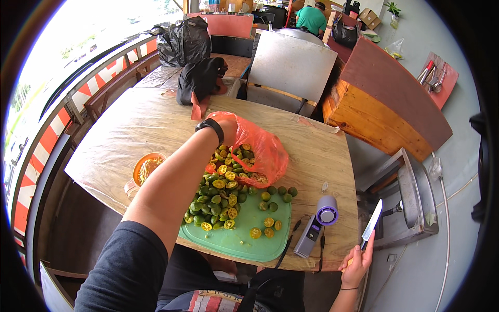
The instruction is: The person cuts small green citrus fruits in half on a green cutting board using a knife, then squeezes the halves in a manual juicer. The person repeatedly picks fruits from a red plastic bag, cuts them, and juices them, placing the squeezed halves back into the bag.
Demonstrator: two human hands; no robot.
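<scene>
Two bare hands are working at this table. Near its right edge, the right hand (pixel 357 262) is gripping a knife (pixel 372 221), fingers closing round the handle, the smooth metal blade pointing up and away. A grey and purple fan (pixel 315 229), hard and rounded at the head, is lying between that hand and a green cutting board (pixel 244 253), with a dark strap trailing beside it. The flat, round-cornered board is carrying a heap of cut limes (pixel 210 203), glossy green skins mixing with wet yellow faces; a few loose halves (pixel 268 222) are sitting apart, and whole limes (pixel 281 191) are gathering around its far right corner. The left forearm is crossing the view, hiding part of the heap and overlapping an orange bowl (pixel 138 170) that is holding stringy pulp. Beyond the heap, the left hand (pixel 227 129) is disappearing into or behind a thin, crinkled red bag (pixel 269 153); I cannot tell what its fingers are doing. More halves are showing at the bag's mouth. Farther back, a soft black bag (pixel 192 83) and a shiny, creased plastic sack (pixel 182 41) are occupying the far left. A metal panel (pixel 291 65) is standing past the table, and a person in green (pixel 312 20) is facing away.
</scene>
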